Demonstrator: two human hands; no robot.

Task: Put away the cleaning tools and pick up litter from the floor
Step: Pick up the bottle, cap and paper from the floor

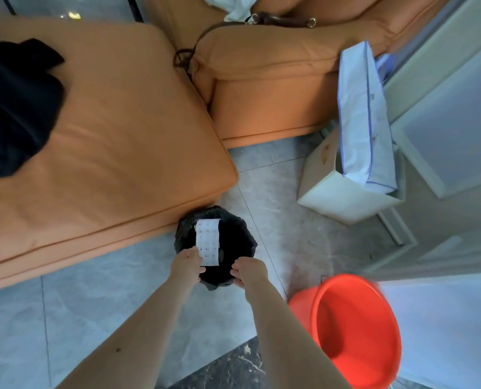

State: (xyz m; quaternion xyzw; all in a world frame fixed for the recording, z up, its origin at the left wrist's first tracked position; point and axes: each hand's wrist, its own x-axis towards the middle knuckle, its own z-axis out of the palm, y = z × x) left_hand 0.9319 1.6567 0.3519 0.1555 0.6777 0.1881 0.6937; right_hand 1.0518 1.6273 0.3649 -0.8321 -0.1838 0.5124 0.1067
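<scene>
Forearms: two bare forearms reach from the 6 o'clock edge toward the middle of the frame, nearest the lens.
Sofa (pixel 107 141): an orange cushioned sofa fills the 9 to 12 o'clock span, a black garment (pixel 12 108) heaped on its seat at 9 o'clock and a brown bag strap (pixel 205 35) draped over its arm at 12 o'clock.
Floor (pixel 79 304): pale grey tiles, with a dark marbled strip at 6 o'clock.
Bucket (pixel 354 329): a red plastic bucket stands on the floor at 5 o'clock, just beside the right forearm, its mouth facing the camera.
Box (pixel 332 192): a white cardboard box sits at 3 o'clock, holding a pale blue paper bag (pixel 360 113) that leans toward the sofa.
Bin (pixel 233 234): a small waste bin lined with a black bag stands on the floor at the centre, touching the sofa's front edge.
Left hand (pixel 186 265): fingers and thumb pinch the lower edge of a paper slip, over the bin's near rim.
Right hand (pixel 249 272): fingers curl around the near rim of the bin liner at the 4 o'clock side of the bin, gripping it.
Paper slip (pixel 209 241): a white printed strip of litter, held upright over the open mouth of the bin.
</scene>
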